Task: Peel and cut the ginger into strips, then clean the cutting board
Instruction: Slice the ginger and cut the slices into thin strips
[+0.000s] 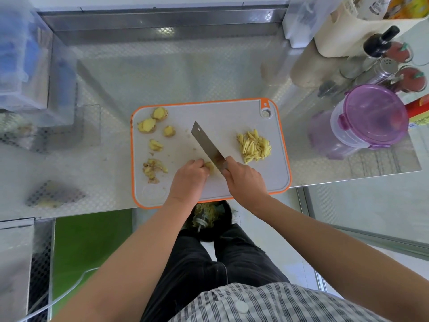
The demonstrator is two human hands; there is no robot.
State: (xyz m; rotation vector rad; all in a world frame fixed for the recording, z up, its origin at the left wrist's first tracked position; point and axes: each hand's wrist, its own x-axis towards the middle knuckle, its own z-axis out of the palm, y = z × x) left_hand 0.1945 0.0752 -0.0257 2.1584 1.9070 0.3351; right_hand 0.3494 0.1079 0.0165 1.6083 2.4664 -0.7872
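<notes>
Near the front edge of the grey, orange-rimmed plastic cutting board [220,112], the left hand [189,176] pins a yellow ginger piece [209,166] under curled fingers. The right hand [243,180] clenches the steel cleaver [205,142], its blade against the ginger. A pile of pale ginger strips [254,146] lies by the board's right edge.

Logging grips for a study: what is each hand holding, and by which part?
Right hand grips the cleaver by its handle, close to the blade. Left hand holds a ginger piece by its left end, fingers curled over it.
</notes>
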